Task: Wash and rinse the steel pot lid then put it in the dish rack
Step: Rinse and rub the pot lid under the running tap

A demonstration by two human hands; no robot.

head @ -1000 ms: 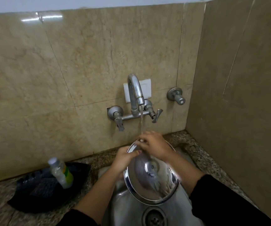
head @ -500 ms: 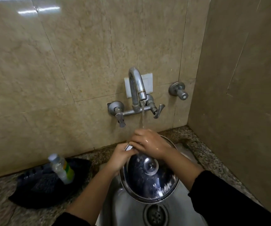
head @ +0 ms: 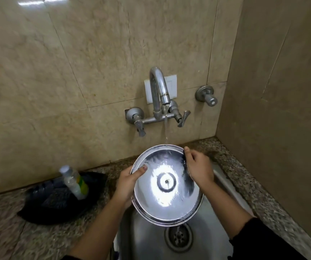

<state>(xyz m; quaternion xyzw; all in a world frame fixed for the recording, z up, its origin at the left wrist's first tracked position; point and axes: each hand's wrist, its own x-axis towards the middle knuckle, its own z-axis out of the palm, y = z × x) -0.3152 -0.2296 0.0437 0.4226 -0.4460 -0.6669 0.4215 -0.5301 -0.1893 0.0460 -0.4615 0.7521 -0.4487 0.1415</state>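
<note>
The round steel pot lid (head: 165, 196) is held tilted over the steel sink (head: 147, 241), its underside facing me, with a rivet at its centre. Water runs from the wall tap (head: 159, 91) onto the lid's far edge and drips off the near edge toward the drain (head: 178, 237). My left hand (head: 127, 184) grips the left rim, thumb on the inner face. My right hand (head: 199, 166) holds the right rim from the upper right.
A black basket (head: 44, 207) with a clear plastic bottle with a yellow-green label (head: 75, 182) stands on the granite counter (head: 4, 237) left of the sink. A separate valve (head: 207, 95) projects from the tiled back wall. A side wall closes the right.
The lid has been flipped: earlier its knob side faced me with my right hand rubbing near the top; now the underside faces me and both hands hold the rim.
</note>
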